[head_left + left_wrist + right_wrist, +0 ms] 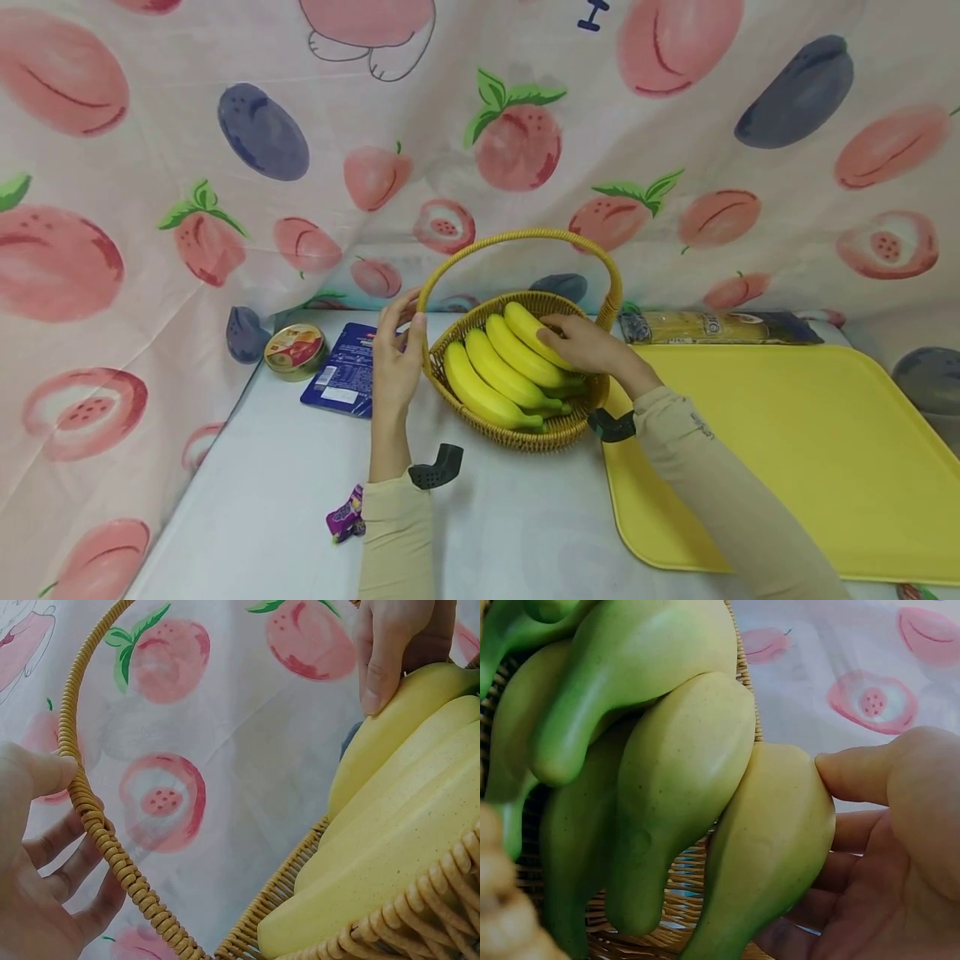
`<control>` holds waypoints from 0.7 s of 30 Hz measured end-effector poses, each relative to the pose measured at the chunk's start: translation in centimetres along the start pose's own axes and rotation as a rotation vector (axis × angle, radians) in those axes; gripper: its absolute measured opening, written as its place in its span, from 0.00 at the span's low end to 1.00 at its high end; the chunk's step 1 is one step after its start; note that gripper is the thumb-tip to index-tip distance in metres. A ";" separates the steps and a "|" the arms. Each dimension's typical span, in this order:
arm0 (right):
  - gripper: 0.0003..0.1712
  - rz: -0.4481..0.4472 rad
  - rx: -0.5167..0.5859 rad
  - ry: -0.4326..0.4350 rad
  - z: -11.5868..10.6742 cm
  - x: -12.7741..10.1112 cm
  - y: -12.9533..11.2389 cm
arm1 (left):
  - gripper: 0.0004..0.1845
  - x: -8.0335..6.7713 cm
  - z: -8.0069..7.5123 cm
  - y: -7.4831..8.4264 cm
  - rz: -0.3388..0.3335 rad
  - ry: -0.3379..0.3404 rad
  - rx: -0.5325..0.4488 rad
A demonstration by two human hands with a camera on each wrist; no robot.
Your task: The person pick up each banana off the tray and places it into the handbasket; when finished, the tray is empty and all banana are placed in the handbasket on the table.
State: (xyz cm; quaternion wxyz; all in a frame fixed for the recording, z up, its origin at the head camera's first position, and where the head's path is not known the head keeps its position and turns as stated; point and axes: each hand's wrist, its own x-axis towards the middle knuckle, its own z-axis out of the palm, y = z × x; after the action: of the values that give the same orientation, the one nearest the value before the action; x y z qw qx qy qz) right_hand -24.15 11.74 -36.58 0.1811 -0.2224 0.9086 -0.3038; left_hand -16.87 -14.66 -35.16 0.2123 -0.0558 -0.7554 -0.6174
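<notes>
The left hand (395, 354) curls around the wicker basket (558, 433) handle while the right hand (592, 346) grips the yellow bananas (498, 375) lying inside.

Soft, even light fills the head view; shadows are faint. Its edges bow outward. The right wrist view is dim, the bananas (682, 787) greenish, near skin blurred.

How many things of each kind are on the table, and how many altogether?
Bananas, one bunch in the basket: 4
Wicker basket: 1
Yellow tray: 1
Round tin: 1
Blue packet: 1
Long yellow packet: 1
Purple wrapped sweet: 1
Total: 10
</notes>
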 end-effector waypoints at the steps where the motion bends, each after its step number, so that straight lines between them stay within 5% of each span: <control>1: 0.32 0.002 0.005 0.002 0.0 0.0 0.0 | 0.18 0.0 0.0 0.0 0.000 -0.002 -0.004; 10: 0.33 0.009 0.009 0.004 0.2 0.1 0.1 | 0.18 0.0 0.0 0.2 0.011 -0.008 -0.009; 21: 0.32 -0.039 -0.050 0.033 0.3 0.2 -0.2 | 0.18 0.7 0.0 -3.3 0.035 0.003 -0.014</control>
State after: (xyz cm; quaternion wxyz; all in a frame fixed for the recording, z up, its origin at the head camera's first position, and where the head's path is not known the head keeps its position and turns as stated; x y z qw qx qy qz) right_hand -24.16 11.32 -36.71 0.1545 -0.2395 0.9142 -0.2881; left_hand -18.66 -15.59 -37.84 0.2236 -0.0695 -0.7497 -0.6190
